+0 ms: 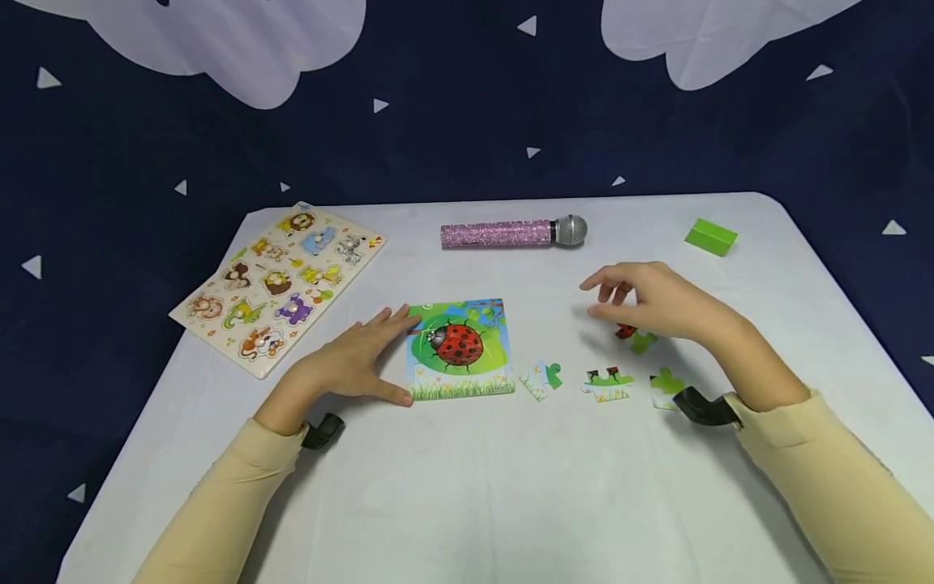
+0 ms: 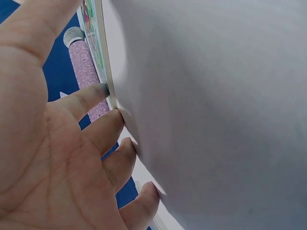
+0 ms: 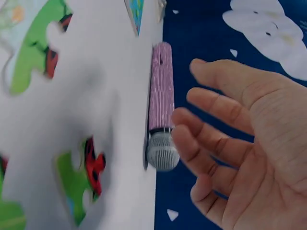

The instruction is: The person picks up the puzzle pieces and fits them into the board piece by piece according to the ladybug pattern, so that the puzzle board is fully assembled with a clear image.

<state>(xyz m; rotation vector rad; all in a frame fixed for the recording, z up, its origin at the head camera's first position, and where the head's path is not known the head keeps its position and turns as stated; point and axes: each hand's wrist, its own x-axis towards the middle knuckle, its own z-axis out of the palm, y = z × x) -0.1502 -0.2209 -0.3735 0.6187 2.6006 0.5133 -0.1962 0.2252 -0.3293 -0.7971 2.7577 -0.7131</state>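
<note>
A square ladybug picture board [image 1: 460,349] lies flat mid-table. My left hand [image 1: 365,357] rests at its left side, fingers spread and straight, fingertips and thumb touching the edge. In the left wrist view the fingertips of the left hand [image 2: 62,153] meet the board's pale edge. My right hand [image 1: 657,300] hovers over the table to the right, fingers loosely bent, holding nothing. Beneath it lies a red and green jigsaw piece [image 3: 79,179], partly hidden in the head view. Other loose pieces include a flowery one [image 1: 537,381], a middle one [image 1: 608,386] and a green-topped one [image 1: 666,389].
A wooden animal peg puzzle [image 1: 273,284] lies at the back left. Behind the board is a pink glittery microphone [image 1: 503,234] with a silver head. A green block [image 1: 711,237] stands at the back right. Dark patterned cloth hangs behind the white table [image 1: 481,503].
</note>
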